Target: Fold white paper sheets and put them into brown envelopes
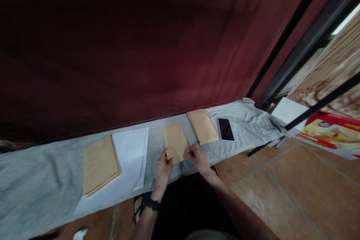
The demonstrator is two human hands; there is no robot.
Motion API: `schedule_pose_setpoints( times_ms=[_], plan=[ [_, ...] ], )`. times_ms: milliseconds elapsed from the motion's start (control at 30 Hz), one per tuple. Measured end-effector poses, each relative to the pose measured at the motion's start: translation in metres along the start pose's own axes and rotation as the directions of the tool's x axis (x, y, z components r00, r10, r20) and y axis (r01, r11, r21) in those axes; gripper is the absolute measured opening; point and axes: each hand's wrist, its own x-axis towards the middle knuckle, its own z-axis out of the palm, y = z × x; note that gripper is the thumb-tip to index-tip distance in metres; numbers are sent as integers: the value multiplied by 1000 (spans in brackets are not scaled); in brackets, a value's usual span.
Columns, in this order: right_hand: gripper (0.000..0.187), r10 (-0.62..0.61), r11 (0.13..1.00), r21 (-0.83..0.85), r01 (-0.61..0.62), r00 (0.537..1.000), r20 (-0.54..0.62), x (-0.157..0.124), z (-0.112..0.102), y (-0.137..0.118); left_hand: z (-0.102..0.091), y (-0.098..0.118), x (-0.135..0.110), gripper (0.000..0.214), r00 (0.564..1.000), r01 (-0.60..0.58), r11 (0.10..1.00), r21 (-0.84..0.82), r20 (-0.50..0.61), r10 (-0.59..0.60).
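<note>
A single brown envelope lies on the grey cloth in front of me. My left hand pinches its near left corner, fingers closed on the paper. At the near right corner my right hand grips the envelope too. A black watch sits on my left wrist.
A stack of brown envelopes lies to the right, with a dark phone beyond it. Left are white paper sheets and another brown envelope stack. A dark red curtain hangs behind. Tiled floor and a colourful box are at right.
</note>
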Motion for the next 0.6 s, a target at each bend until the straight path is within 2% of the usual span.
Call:
schedule_pose_setpoints(
  times_ms=[133,233,300,367,433,533,600],
  plan=[
    [26,-213,938,-278,206,977,5,-12,-6,-5,-1,2,2,45,998,-63,991,115,-13,65],
    [34,-450,796,-400,455,886,113,-23,-3,-6,-2,5,3,39,994,-106,974,200,-9,110],
    [41,-533,726,-412,551,829,171,-29,1,-3,-3,8,2,38,991,-129,961,244,-1,134],
    [46,-560,689,-427,585,804,198,-34,4,2,-4,14,-3,40,988,-152,937,314,16,155],
    [50,-560,679,-438,589,801,209,-38,5,7,-3,20,-12,43,984,-171,882,439,29,176],
    [51,-556,679,-435,592,801,223,-40,5,11,2,29,-24,44,968,-207,728,654,29,249],
    [50,-556,682,-428,594,800,225,-40,5,12,7,32,-26,46,933,-313,628,713,108,342]
  ],
)
